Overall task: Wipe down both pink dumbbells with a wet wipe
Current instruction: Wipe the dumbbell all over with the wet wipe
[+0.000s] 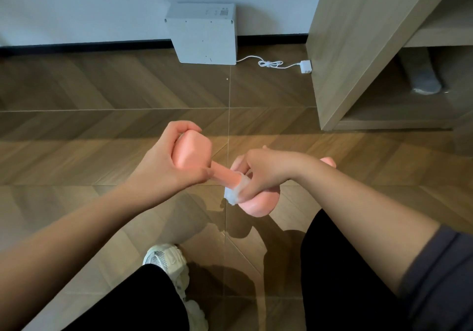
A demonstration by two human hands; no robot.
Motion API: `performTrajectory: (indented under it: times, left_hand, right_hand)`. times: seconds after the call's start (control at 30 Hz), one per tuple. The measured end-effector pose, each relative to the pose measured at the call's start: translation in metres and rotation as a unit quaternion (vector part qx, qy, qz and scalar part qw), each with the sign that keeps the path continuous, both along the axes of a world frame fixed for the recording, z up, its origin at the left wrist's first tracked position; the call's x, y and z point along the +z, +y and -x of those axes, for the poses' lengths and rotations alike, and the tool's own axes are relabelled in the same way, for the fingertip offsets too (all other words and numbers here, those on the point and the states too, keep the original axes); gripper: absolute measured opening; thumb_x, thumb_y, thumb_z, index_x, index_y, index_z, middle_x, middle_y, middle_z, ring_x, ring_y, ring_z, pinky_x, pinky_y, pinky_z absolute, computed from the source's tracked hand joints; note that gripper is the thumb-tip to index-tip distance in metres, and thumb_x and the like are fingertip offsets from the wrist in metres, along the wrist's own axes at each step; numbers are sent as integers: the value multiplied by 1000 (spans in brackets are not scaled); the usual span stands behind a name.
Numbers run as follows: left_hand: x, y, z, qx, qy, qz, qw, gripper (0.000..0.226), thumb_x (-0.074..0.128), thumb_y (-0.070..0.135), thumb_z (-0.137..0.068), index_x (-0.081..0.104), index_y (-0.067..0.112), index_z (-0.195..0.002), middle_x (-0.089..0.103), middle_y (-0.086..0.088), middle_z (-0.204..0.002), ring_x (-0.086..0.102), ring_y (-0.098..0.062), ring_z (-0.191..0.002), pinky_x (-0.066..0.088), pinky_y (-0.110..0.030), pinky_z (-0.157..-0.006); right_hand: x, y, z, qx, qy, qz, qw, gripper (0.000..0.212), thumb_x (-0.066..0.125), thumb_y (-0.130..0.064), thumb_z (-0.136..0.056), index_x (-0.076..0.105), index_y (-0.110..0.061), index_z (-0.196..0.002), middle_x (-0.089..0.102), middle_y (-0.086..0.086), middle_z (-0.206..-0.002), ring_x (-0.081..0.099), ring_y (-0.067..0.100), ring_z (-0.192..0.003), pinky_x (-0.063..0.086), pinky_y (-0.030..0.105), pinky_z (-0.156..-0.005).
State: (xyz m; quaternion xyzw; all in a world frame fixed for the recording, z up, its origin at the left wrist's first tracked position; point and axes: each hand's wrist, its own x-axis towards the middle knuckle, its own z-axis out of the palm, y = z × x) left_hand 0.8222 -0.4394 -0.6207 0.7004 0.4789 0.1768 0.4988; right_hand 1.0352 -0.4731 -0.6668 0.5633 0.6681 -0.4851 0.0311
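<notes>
The left hand [163,162] covers the far side of the upper head of the dumbbell [192,151], and the handle's lower end is lost under the wet wipe [233,194] and the curled fingers of the right hand [263,172]. A pink lump [329,162] shows behind the right wrist, mostly hidden by the arm; whether it belongs to a second dumbbell cannot be told. The label [221,12] on the white box [204,39] is too small to read. The wooden cabinet [340,49] is cut by the top and right edges, and a grey shape [422,77] in its dim lower shelf is unclear. A black trouser leg [140,302] hides part of the pale shoe [166,259].
</notes>
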Motion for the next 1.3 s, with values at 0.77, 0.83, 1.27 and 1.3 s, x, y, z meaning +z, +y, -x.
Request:
performTrajectory:
  times: [0.77, 0.83, 1.27, 1.3]
  left_hand:
    - [-12, -1, 2, 158, -48, 181, 969, 60, 74, 26, -55, 52, 29, -110, 65, -14, -99, 61, -24, -69, 55, -32, -55]
    - [-9, -4, 3, 93, -41, 123, 987, 61, 77, 25, -57, 51, 34, -112, 65, -9, -100, 66, -26, -72, 56, -32, -57]
    - [5, -13, 5, -76, -10, -13, 997, 69, 77, 41, -53, 47, 47, -115, 53, 22, -104, 58, -5, -88, 54, -21, -64]
    - [4, -13, 4, -62, -3, -9, 998, 68, 77, 42, -52, 47, 48, -114, 54, 23, -103, 59, -4, -88, 54, -21, -64]
  right_hand:
    - [-16, -1, 16, 1, -108, -195, 975, 36, 71, -53, -72, 73, -23, -91, 65, -12, -110, 46, 12, -116, -6, 59, -114]
    - [-13, -2, 14, -10, -53, -138, 989, 34, 73, -52, -71, 73, -21, -85, 70, -6, -105, 56, 13, -106, 10, 51, -111]
    - [-4, -4, 11, 44, 16, 75, 996, 23, 75, -36, -78, 69, -23, -96, 71, -1, -97, 69, 16, -88, 56, 30, -75]
    - [-5, -3, 11, 45, 4, 65, 997, 22, 74, -35, -78, 68, -22, -95, 70, -1, -95, 68, 18, -88, 55, 33, -77]
